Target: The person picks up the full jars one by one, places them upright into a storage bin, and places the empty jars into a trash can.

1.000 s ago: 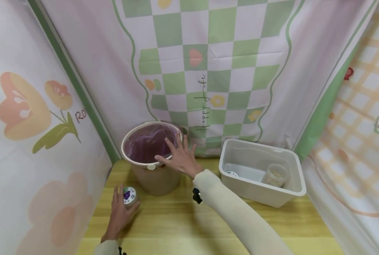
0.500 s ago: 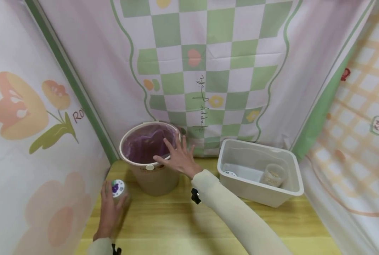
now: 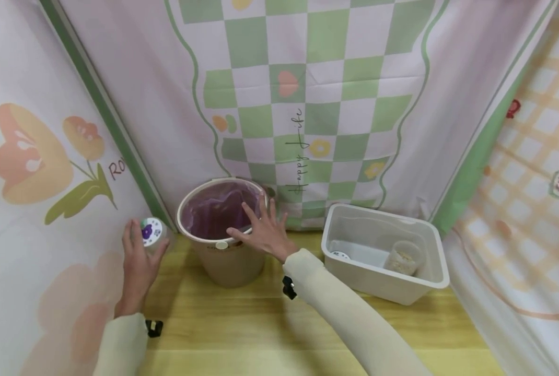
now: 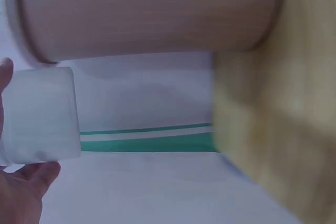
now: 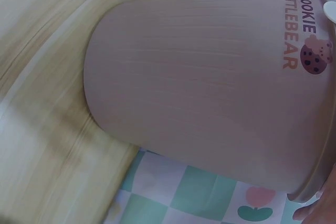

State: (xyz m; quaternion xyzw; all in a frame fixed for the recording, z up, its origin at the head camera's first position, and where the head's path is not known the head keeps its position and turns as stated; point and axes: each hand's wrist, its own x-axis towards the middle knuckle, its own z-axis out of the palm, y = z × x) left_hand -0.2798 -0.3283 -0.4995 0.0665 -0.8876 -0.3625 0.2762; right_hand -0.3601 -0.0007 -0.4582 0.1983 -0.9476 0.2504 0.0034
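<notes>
A translucent jar [image 4: 41, 116] with a white lid printed with purple flowers is gripped by my left hand [image 3: 140, 261], thumb on one side and fingers on the other. It is raised off the table, left of the trash can [image 3: 230, 263]. The can is beige-brown, carries "Cookie Little Bear" print, and has a purple bag [image 3: 218, 211] lining its inside. My right hand [image 3: 267, 232] lies with spread fingers at the right part of the can's rim, holding nothing. In the right wrist view only a bit of that hand shows at the lower right.
A pale grey plastic bin [image 3: 430, 284] stands on the wooden table [image 3: 242, 329] at the right. Inside are a clear cup [image 3: 405, 258] with grainy contents and a white printed lid [image 3: 340, 255]. Patterned curtains [image 3: 326, 104] hang behind and at both sides.
My left hand has lifted the jar off the table, moving it left and up beside the trash can's rim. The right hand stays at the rim.
</notes>
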